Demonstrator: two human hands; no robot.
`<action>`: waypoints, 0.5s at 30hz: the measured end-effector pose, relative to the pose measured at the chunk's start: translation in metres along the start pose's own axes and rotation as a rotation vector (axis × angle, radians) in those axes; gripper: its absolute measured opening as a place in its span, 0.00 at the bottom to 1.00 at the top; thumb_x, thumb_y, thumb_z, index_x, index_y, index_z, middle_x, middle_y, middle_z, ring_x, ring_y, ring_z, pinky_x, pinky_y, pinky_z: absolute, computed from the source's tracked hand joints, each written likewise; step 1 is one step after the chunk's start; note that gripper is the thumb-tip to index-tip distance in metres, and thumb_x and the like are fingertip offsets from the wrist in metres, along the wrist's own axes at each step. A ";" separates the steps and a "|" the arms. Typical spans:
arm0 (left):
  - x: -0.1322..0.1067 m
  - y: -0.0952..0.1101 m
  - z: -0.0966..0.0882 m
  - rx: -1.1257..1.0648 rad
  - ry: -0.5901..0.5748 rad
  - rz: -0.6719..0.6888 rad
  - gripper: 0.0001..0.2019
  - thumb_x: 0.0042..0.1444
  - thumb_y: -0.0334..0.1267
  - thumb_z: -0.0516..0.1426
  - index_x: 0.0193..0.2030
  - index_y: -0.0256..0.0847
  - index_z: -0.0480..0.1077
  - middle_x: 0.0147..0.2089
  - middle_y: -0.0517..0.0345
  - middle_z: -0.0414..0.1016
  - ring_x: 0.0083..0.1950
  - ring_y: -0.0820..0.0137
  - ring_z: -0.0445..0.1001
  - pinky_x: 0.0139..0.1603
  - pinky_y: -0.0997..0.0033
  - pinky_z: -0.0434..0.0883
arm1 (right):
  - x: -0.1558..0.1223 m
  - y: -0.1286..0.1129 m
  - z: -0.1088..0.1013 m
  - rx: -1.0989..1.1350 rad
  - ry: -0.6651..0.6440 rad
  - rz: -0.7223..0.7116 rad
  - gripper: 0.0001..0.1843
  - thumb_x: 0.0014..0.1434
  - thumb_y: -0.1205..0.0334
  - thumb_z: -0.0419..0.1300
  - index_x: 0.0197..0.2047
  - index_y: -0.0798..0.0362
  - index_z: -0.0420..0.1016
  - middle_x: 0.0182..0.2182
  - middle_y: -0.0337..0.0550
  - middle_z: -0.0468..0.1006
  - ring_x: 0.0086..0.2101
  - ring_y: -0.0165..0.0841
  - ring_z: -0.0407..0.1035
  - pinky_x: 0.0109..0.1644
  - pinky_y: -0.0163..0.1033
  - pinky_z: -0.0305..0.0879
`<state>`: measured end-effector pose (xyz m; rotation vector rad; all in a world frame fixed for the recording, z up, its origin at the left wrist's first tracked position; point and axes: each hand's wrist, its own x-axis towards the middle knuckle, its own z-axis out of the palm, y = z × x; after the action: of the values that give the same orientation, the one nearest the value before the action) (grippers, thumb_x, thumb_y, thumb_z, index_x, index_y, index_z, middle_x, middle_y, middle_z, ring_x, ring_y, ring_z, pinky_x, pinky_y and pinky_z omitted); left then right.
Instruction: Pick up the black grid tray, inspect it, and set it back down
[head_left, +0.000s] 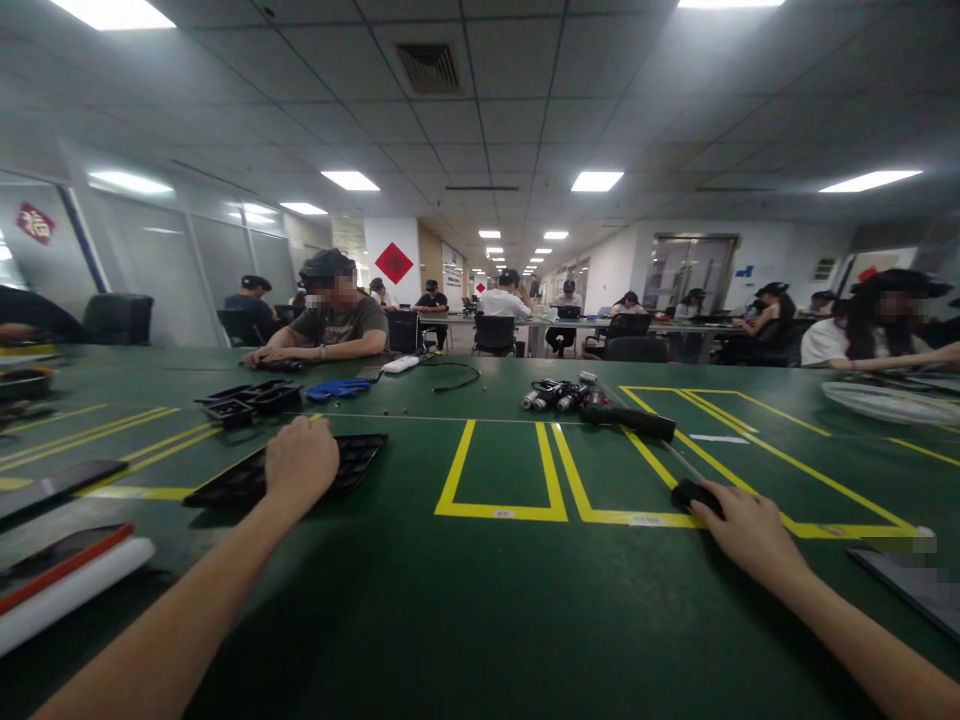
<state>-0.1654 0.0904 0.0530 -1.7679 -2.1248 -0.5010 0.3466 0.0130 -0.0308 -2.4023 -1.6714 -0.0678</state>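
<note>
My left hand [302, 462] is closed, knuckles up, over a black tray [360, 462] with a ridged, compartmented surface. Its fingertips are hidden, so whatever they hold cannot be made out. On the right, my right hand [754, 530] grips the black handle of a screwdriver [699, 497], whose thin metal shaft points away from me across yellow tape lines. Just beyond the shaft lies a tool with a thick black handle [634, 420]. Several black-and-silver cylindrical parts [556, 396] are bunched beside it.
Yellow tape [501, 512] marks frames on the green table [480, 620]. Black open holders [251, 402], blue gloves [337, 388] and a cable [469, 372] lie farther back. A white-and-orange object [75, 580] is at left, a dark flat panel [911, 590] at right. Co-workers sit opposite.
</note>
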 end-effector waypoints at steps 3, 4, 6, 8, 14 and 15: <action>-0.014 0.038 0.013 -0.122 -0.079 0.210 0.20 0.59 0.28 0.38 0.51 0.30 0.65 0.49 0.42 0.67 0.51 0.63 0.66 0.53 0.66 0.62 | -0.003 -0.003 -0.003 -0.001 -0.004 0.004 0.28 0.59 0.54 0.40 0.58 0.61 0.57 0.54 0.55 0.65 0.53 0.48 0.58 0.58 0.48 0.51; -0.020 0.049 0.019 -0.159 -0.122 0.271 0.19 0.59 0.28 0.39 0.50 0.32 0.65 0.48 0.45 0.67 0.50 0.65 0.67 0.51 0.69 0.63 | -0.004 -0.004 -0.005 0.004 -0.007 0.009 0.28 0.59 0.54 0.40 0.58 0.61 0.57 0.54 0.55 0.65 0.53 0.48 0.58 0.58 0.49 0.51; -0.034 0.067 0.030 -0.217 -0.215 0.363 0.17 0.59 0.29 0.41 0.46 0.35 0.68 0.45 0.49 0.69 0.46 0.67 0.69 0.47 0.71 0.65 | -0.006 -0.006 -0.007 0.014 -0.018 0.017 0.28 0.59 0.55 0.40 0.58 0.61 0.57 0.54 0.55 0.65 0.53 0.49 0.58 0.57 0.49 0.52; -0.044 0.077 0.036 -0.257 -0.295 0.415 0.15 0.58 0.30 0.43 0.42 0.37 0.70 0.42 0.51 0.70 0.43 0.68 0.70 0.43 0.71 0.67 | -0.007 -0.007 -0.009 0.016 -0.025 0.017 0.28 0.59 0.55 0.39 0.58 0.61 0.57 0.54 0.54 0.65 0.53 0.48 0.57 0.58 0.49 0.52; -0.047 0.073 0.033 -0.328 -0.348 0.396 0.11 0.55 0.38 0.49 0.41 0.36 0.68 0.43 0.49 0.67 0.42 0.64 0.69 0.41 0.67 0.65 | -0.005 -0.007 -0.007 0.000 0.024 -0.028 0.27 0.59 0.56 0.40 0.57 0.63 0.59 0.52 0.56 0.67 0.52 0.46 0.60 0.57 0.48 0.53; -0.046 0.071 0.032 -0.342 -0.352 0.379 0.11 0.55 0.39 0.50 0.39 0.36 0.68 0.41 0.49 0.67 0.41 0.63 0.69 0.40 0.65 0.65 | -0.004 -0.005 -0.005 0.000 0.038 -0.037 0.27 0.58 0.56 0.41 0.56 0.63 0.60 0.52 0.56 0.68 0.52 0.46 0.61 0.57 0.48 0.53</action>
<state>-0.0883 0.0776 0.0080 -2.5478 -1.9184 -0.5004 0.3406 0.0099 -0.0262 -2.3546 -1.6994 -0.1183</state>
